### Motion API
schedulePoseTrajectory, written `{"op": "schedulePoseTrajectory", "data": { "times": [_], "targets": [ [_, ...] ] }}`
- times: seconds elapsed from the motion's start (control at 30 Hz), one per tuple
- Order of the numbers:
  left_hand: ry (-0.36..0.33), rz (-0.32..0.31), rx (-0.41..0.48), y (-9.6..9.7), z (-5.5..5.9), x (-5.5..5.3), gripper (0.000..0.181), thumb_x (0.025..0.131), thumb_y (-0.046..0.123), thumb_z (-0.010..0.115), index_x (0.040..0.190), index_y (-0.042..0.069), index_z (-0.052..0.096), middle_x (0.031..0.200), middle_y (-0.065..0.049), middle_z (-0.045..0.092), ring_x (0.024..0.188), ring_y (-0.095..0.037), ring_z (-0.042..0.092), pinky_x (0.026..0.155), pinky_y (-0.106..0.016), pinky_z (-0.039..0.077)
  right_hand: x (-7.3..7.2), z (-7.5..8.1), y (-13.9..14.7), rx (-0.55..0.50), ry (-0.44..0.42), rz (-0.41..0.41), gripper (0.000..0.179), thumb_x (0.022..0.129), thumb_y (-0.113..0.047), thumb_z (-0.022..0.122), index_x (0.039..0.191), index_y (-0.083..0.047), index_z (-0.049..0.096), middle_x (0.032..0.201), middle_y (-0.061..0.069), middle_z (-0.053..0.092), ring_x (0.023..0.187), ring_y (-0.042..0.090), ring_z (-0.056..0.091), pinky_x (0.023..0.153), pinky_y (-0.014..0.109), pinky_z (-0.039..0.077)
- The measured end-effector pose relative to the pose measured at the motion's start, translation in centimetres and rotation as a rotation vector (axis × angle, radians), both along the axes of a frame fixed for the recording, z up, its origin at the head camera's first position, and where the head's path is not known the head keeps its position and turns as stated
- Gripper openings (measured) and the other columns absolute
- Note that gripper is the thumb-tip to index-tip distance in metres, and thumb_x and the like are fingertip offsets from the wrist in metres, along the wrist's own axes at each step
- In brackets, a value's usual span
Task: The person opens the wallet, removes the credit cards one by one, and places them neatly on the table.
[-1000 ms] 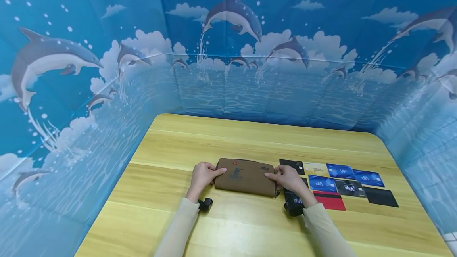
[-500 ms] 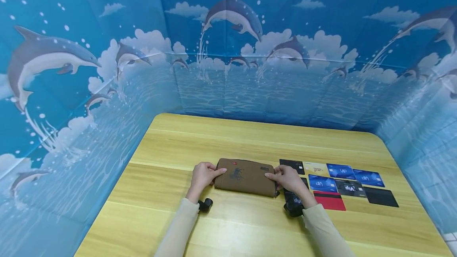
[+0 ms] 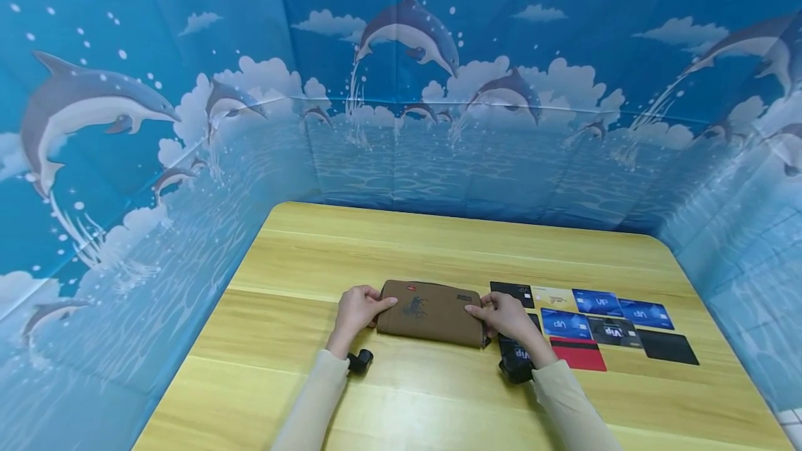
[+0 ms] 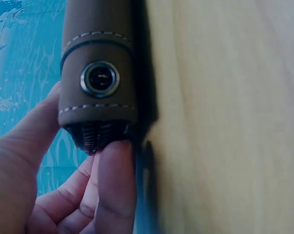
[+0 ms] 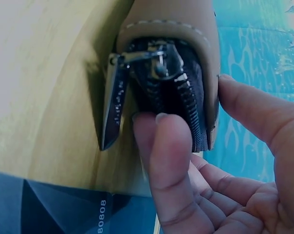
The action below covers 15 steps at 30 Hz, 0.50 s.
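Note:
A brown zip-around wallet [image 3: 432,315] with a dark printed figure and a small red tag lies between my two hands on the table. My left hand [image 3: 356,312] grips its left end, thumb on the top face and fingers at the zipped end. A metal eyelet [image 4: 100,79] shows on the wallet's stitched edge in the left wrist view. My right hand [image 3: 509,315] grips the opposite end, its thumb likewise on top. Beside those fingertips, the metal zipper pull [image 5: 113,102] hangs from its slider at the end of the zip, in the right wrist view.
Right of the wallet lie several cards in rows: a gold card [image 3: 554,297], blue cards [image 3: 566,323], black cards [image 3: 667,346] and a red card [image 3: 578,355]. My right hand and wrist camera partly cover some. A dolphin-print curtain [image 3: 401,152] surrounds the wooden table [image 3: 388,235].

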State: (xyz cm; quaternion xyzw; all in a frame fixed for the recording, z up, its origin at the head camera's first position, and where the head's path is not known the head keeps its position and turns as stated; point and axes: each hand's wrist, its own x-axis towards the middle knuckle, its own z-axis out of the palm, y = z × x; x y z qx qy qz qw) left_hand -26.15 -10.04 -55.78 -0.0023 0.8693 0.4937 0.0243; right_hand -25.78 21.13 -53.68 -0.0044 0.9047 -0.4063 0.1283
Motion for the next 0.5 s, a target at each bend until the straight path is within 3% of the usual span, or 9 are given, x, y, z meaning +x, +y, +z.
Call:
{"op": "schedulePoseTrajectory", "data": {
  "times": [0.2, 0.4, 0.5],
  "targets": [
    [0.007, -0.031, -0.005, 0.0, 0.1, -0.2, 0.052, 0.079, 0.039, 0.076, 0.106, -0.004, 0.065, 0.069, -0.001, 0.065, 0.042, -0.014, 0.059, 0.045, -0.030, 0.049, -0.1, 0.1, 0.6, -0.057, 0.016, 0.040, 0.058, 0.087, -0.038, 0.067, 0.121, 0.007, 0.055, 0.065, 0.006, 0.061, 0.051, 0.020, 0.060, 0.053, 0.034, 0.050],
    [0.002, -0.038, -0.003, -0.3, 0.2, -0.2, 0.048, 0.083, 0.035, 0.073, 0.110, -0.004, 0.063, 0.069, -0.002, 0.065, 0.041, -0.015, 0.058, 0.043, -0.029, 0.048, -0.2, 0.2, 1.7, -0.149, 0.006, 0.043, 0.049, 0.092, -0.031, 0.063, 0.119, 0.009, 0.055, 0.069, 0.010, 0.064, 0.056, 0.023, 0.062, 0.053, 0.035, 0.052],
    [0.038, -0.032, -0.032, -0.5, 0.5, -0.2, 0.040, 0.088, 0.032, 0.068, 0.107, -0.003, 0.065, 0.069, -0.002, 0.065, 0.043, -0.015, 0.058, 0.044, -0.028, 0.048, -0.2, 0.5, 2.1, -0.163, -0.004, 0.027, 0.043, 0.093, -0.028, 0.061, 0.117, 0.008, 0.057, 0.072, 0.012, 0.064, 0.059, 0.024, 0.062, 0.054, 0.035, 0.052]
  ]
}}
